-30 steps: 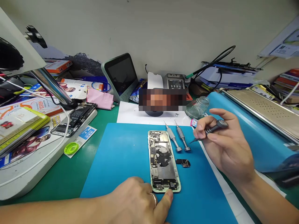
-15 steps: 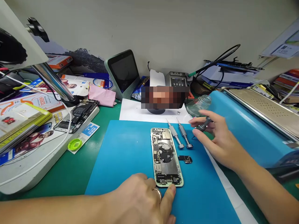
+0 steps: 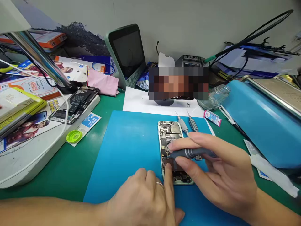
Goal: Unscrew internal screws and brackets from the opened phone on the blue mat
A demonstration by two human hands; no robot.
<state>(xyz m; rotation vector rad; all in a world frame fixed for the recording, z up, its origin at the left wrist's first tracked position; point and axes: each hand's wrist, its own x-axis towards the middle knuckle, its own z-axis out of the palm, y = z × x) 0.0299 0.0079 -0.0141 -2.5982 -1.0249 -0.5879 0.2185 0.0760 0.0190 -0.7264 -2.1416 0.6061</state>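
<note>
An opened phone (image 3: 175, 128) with a pale green frame lies face up on the blue mat (image 3: 127, 147), its inner parts bare. My left hand (image 3: 150, 194) rests at the phone's lower left, index finger stretched out with its tip on the phone and the other fingers curled, holding nothing. Above the phone, my right hand (image 3: 221, 169) grips a grey screwdriver (image 3: 189, 153) between thumb and fingers, its tip at the board's left side. Whether the tip touches a screw is too small to tell. A small dark phone part (image 3: 198, 157) is mostly hidden behind the right hand.
Two more screwdrivers, one light (image 3: 182, 124) and one dark (image 3: 193, 123), lie beyond the phone. Behind them are a glass jar (image 3: 217, 95) and a small tube (image 3: 212, 118). Another opened phone (image 3: 78, 102) lies on a lamp base (image 3: 42, 157) at left.
My right hand has moved left, bringing the screwdriver over the phone. My left index finger has shifted from the phone's bottom edge up onto its inner parts. The view has shifted.
</note>
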